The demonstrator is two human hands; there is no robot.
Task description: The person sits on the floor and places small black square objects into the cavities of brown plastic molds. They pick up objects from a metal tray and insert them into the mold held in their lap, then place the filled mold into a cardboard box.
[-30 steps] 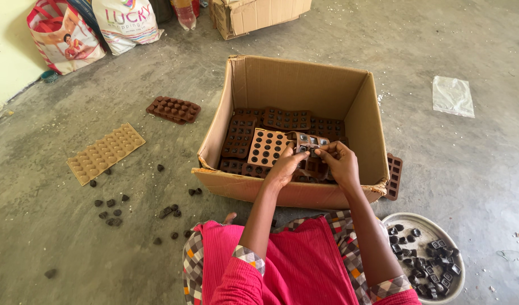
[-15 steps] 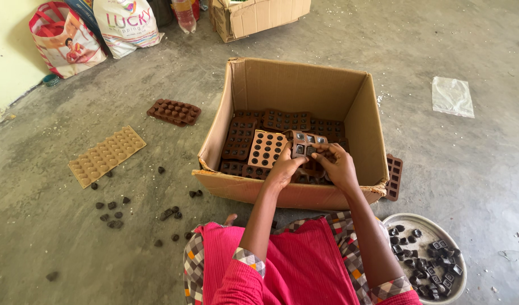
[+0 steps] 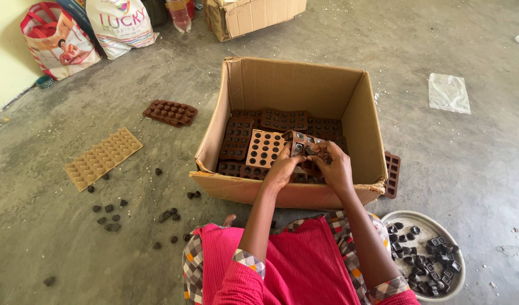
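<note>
Together, a brown mould was pinched by the left hand and right hand inside the box, near its front wall.

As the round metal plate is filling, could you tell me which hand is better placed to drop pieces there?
Probably the right hand: the round metal plate lies on its side.

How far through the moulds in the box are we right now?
Done, apparently: a metal plate beside the person holds a pile of dark pieces, and two moulds, tan and brown, lie on the floor. In hand: the left hand and right hand grip one brown mould over the cardboard box. Left: many moulds layered inside.
</note>
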